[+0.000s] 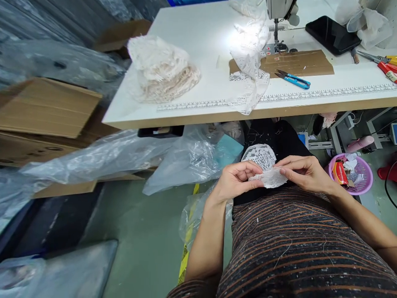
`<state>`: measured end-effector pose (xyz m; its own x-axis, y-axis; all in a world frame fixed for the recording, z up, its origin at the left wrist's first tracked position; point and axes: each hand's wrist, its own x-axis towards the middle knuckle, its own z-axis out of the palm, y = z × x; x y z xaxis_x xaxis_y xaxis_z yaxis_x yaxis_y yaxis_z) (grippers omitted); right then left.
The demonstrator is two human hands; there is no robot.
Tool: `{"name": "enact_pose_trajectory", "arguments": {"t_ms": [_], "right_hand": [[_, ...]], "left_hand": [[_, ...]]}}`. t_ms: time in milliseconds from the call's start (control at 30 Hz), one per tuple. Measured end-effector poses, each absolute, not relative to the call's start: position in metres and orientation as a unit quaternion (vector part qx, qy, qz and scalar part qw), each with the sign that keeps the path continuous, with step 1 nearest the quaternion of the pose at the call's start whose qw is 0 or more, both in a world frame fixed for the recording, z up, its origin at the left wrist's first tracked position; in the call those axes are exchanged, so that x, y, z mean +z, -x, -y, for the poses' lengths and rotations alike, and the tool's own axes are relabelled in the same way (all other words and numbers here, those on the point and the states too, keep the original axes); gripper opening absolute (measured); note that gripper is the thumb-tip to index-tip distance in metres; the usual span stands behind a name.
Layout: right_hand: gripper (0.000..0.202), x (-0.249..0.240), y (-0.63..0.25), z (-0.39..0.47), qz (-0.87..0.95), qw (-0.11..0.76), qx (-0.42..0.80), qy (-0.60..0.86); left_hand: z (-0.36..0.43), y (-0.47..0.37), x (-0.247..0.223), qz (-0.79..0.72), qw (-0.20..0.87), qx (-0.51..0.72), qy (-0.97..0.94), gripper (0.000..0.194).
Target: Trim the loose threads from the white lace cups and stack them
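While blue snips [297, 80] lie on the white sewing table [192, 25], a person's left hand [235, 180] and right hand [305, 171] pinch opposite sides of a white lace piece [270, 178], held over the black-trousered lap [291, 141].

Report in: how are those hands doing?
Left hand, right hand: both pinching white lace. Blue snips on the table. Nothing visibly blocking the hands.

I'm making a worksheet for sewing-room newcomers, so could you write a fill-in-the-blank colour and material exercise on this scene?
1. The left hand and right hand hold a white openwork piece of ____.
2. The snips on the table are mostly ____.
3. The phone is ____.

Missing words: lace; blue; black.
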<state>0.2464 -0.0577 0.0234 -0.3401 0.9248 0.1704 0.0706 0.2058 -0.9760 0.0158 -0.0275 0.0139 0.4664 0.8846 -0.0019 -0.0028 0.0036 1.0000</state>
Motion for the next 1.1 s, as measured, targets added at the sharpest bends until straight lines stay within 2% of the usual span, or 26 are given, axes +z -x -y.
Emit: {"name": "enact_pose_trajectory", "arguments": {"t_ms": [367, 600, 800, 1100], "right_hand": [[0.013, 0.022, -0.245, 0.058, 0.646, 0.449, 0.49, 0.376], [0.008, 0.02, -0.243, 0.058, 0.622, 0.485, 0.475, 0.39], [0.021, 0.016, -0.241, 0.055, 0.577, 0.486, 0.513, 0.409], [0.031, 0.007, -0.239, 0.049, 0.498, 0.491, 0.575, 0.424]], "left_hand": [[0.03, -0.02, 0.014, -0.347, 0.562, 0.439, -0.609, 0.015], [0.035, -0.024, 0.014, -0.366, 0.527, 0.472, -0.604, 0.02], [0.036, -0.025, 0.016, -0.383, 0.522, 0.466, -0.604, 0.02], [0.036, -0.023, 0.012, -0.409, 0.523, 0.451, -0.596, 0.035]]}}
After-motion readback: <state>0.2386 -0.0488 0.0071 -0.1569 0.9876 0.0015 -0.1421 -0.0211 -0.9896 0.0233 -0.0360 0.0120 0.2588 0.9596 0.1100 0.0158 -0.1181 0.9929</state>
